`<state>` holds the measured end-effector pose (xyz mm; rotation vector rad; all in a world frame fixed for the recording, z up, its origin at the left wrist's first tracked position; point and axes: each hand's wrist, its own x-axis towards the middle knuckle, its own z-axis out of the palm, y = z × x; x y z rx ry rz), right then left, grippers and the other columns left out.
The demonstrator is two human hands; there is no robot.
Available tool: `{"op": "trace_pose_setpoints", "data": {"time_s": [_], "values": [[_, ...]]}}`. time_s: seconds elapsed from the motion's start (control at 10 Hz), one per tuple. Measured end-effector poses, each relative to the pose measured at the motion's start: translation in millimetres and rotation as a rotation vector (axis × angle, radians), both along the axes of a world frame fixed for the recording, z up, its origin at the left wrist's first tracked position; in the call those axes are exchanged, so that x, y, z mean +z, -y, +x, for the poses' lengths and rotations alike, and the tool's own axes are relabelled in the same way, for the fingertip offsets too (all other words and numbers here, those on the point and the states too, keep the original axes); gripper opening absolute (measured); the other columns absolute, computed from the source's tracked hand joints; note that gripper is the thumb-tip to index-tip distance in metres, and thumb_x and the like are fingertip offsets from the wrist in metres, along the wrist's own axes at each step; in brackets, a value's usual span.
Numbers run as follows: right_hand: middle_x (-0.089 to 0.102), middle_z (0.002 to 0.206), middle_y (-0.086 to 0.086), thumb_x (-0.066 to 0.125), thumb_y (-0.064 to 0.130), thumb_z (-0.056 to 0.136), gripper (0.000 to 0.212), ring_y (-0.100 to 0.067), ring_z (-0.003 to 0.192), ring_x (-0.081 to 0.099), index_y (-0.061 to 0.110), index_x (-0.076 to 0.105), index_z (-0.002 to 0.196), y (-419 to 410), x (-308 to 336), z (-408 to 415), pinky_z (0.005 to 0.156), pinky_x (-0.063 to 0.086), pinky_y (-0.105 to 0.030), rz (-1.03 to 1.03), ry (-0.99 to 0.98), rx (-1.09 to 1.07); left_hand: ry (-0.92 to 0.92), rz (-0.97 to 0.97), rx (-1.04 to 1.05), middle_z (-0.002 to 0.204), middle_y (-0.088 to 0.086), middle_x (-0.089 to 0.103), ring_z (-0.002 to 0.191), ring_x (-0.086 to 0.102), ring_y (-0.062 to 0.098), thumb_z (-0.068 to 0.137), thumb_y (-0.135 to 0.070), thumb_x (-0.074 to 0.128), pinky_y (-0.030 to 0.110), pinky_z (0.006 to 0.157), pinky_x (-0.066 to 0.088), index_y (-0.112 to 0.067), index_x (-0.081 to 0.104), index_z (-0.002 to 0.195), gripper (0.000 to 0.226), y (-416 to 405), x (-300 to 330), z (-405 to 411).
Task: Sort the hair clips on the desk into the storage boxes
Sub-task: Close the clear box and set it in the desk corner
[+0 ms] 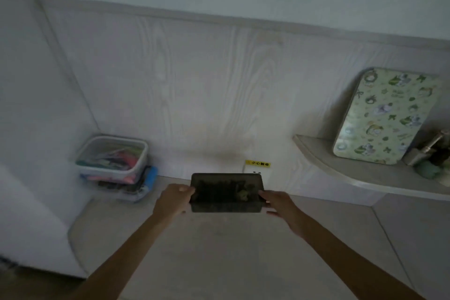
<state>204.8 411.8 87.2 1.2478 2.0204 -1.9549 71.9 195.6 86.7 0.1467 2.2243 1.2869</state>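
Pale bench point(219, 251) under dim light: I see my fingers point(188, 190) curled onto both short ends of a dark smoky box point(226, 192), left hand point(173, 200) and right hand point(280, 204) clamping it near the wall, something greenish inside. Two clear boxes point(114, 165), stacked, sit far left.

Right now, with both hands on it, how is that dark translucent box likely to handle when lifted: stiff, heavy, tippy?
The dark translucent box probably stays stiff: its edges look straight between the left hand and right hand. It is likely light, gripped only at its ends. The loose contents showing through it may slide if it tilts.
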Motion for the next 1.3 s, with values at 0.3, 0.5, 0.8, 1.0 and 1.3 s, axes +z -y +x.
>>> {"op": "trace_pose_setpoints", "data": {"time_s": [0.3,0.5,0.8,1.0,1.3], "values": [[0.062,0.121,-0.012,0.057,0.03,0.09,0.041,-0.024,0.106,0.059,0.001,0.059,0.118,111.0,65.8,-156.0,0.087,0.037,-0.029,0.005,-0.195,0.254,-0.211,0.234,0.415,0.1,0.013,0.061,0.09,0.06,0.03,0.089,-0.015,0.06,0.045,0.089,0.052,-0.006,0.063,0.108,0.021,132.4,66.7,-113.4],[0.057,0.128,-0.016,0.054,0.019,0.092,0.037,-0.027,0.108,0.058,-0.001,0.054,0.123,174.1,59.6,-217.7,0.077,0.045,-0.026,-0.114,-0.164,0.254,-0.488,-0.088,0.377,0.127,0.016,0.056,0.11,0.057,0.034,0.09,-0.024,0.059,0.043,0.097,0.045,-0.008,0.054,0.125,0.039,172.4,42.7,-157.6],[0.064,0.085,-0.004,0.048,0.014,0.094,0.022,-0.025,0.093,0.062,0.017,0.065,0.082,201.6,33.9,-246.8,0.094,0.049,-0.04,0.081,-0.215,0.121,-1.035,-0.389,0.259,0.113,0.008,0.065,0.105,0.055,0.031,0.087,-0.02,0.063,0.039,0.077,0.048,-0.019,0.072,0.103,0.019,171.6,7.8,-173.1],[0.068,0.09,-0.007,0.042,0.02,0.096,0.027,-0.021,0.087,0.064,0.011,0.068,0.1,226.1,18.2,-242.7,0.087,0.052,-0.042,0.118,-0.299,0.019,-1.11,-0.337,0.172,0.113,0.005,0.069,0.109,0.062,0.026,0.092,-0.022,0.057,0.036,0.08,0.053,-0.015,0.07,0.108,0.023,171.6,2.0,-183.1],[0.068,0.098,-0.023,0.05,0.015,0.093,0.019,-0.036,0.093,0.065,0.012,0.068,0.089,213.3,35.6,-246.5,0.091,0.051,-0.049,0.204,-0.259,0.109,-1.096,-0.421,0.11,0.121,0.005,0.065,0.118,0.056,0.026,0.094,-0.024,0.053,0.036,0.081,0.054,-0.013,0.066,0.115,0.027,171.7,1.8,-192.8]]}}
